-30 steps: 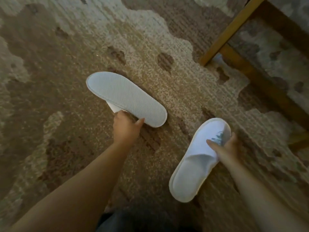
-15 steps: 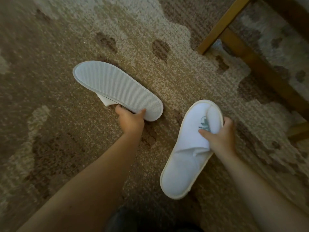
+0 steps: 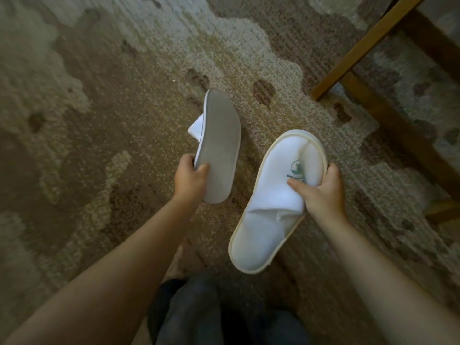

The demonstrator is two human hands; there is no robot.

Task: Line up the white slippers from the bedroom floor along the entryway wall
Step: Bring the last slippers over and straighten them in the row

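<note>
Left hand (image 3: 190, 179) pinching edge of sole-up slipper (image 3: 220, 150), thumb on the grey sole, fingers curled behind the rim. Held in air over patterned carpet (image 3: 99, 120), sole toward camera, white strap poking out on its left side. Toe end pointing away, heel end lowest, near the wrist.

Right hand (image 3: 321, 192) gripping logo slipper (image 3: 268, 212), thumb pressed on white upper beside green logo (image 3: 297, 170), fingers wrapped round the outer rim. Open side up, cream edging visible all round, heel end hanging toward the body. Also off the floor, near the other slipper, not touching.

Dark trousers (image 3: 224, 312) at bottom centre between forearms. Wooden furniture legs (image 3: 368, 46) top right, standing on the carpet, well apart from both slippers.
</note>
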